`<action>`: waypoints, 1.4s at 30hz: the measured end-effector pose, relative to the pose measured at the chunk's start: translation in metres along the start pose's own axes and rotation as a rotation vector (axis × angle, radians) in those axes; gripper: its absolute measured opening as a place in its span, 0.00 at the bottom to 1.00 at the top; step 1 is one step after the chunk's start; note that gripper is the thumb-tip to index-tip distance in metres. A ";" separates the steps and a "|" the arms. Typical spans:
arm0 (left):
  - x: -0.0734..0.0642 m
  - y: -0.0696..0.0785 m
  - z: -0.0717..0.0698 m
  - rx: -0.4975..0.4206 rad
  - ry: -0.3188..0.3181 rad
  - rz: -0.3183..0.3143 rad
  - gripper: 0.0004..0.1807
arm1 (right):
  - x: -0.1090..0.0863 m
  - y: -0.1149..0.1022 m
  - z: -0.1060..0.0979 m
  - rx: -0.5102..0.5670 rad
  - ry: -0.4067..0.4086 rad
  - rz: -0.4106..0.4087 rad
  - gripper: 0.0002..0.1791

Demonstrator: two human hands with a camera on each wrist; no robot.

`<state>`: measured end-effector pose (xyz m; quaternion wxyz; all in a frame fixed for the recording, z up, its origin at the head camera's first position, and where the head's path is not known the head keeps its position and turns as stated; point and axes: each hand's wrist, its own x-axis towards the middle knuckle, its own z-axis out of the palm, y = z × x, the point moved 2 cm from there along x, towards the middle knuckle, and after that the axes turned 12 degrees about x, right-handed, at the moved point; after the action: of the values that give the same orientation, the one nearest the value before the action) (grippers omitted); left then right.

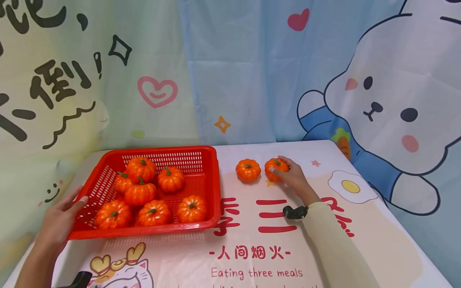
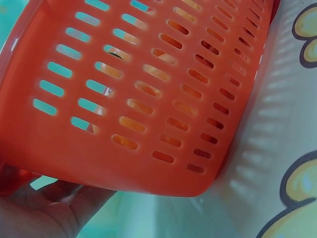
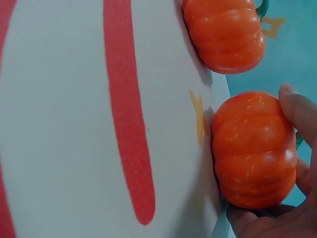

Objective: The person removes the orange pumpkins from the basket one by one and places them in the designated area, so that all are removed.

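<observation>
Now the right hand (image 1: 298, 182) holds one orange pumpkin (image 1: 275, 171) between thumb and fingers, on or just above the printed cloth (image 1: 378, 240). Just beside it stands another pumpkin (image 1: 248, 171). The left hand (image 1: 59, 222) grips the side of the red basket (image 1: 144, 232), in which seven pumpkins (image 1: 140, 194) lie.

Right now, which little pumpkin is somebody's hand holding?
The rightmost pumpkin in the head view: the right hand grips it. The neighbouring pumpkin sits untouched on the table, and the other pumpkins are in the red basket.
</observation>
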<state>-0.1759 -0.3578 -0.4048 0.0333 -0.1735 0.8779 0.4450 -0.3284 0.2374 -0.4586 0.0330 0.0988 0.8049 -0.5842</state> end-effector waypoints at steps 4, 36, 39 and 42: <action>0.000 -0.002 0.000 -0.007 0.002 0.007 0.36 | 0.000 -0.001 0.001 0.009 -0.018 -0.012 0.39; 0.001 -0.001 0.001 -0.044 -0.010 -0.006 0.36 | -0.019 -0.039 -0.003 0.054 0.052 -0.149 0.44; 0.002 -0.001 0.000 -0.033 -0.008 -0.005 0.36 | -0.024 -0.050 0.001 0.079 0.019 -0.194 0.45; 0.003 -0.002 0.001 -0.026 -0.008 0.001 0.36 | -0.029 -0.062 0.008 0.079 -0.019 -0.226 0.42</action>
<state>-0.1778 -0.3587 -0.4072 0.0343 -0.1714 0.8720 0.4572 -0.3125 0.2078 -0.3977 -0.0295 0.0030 0.7869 -0.6164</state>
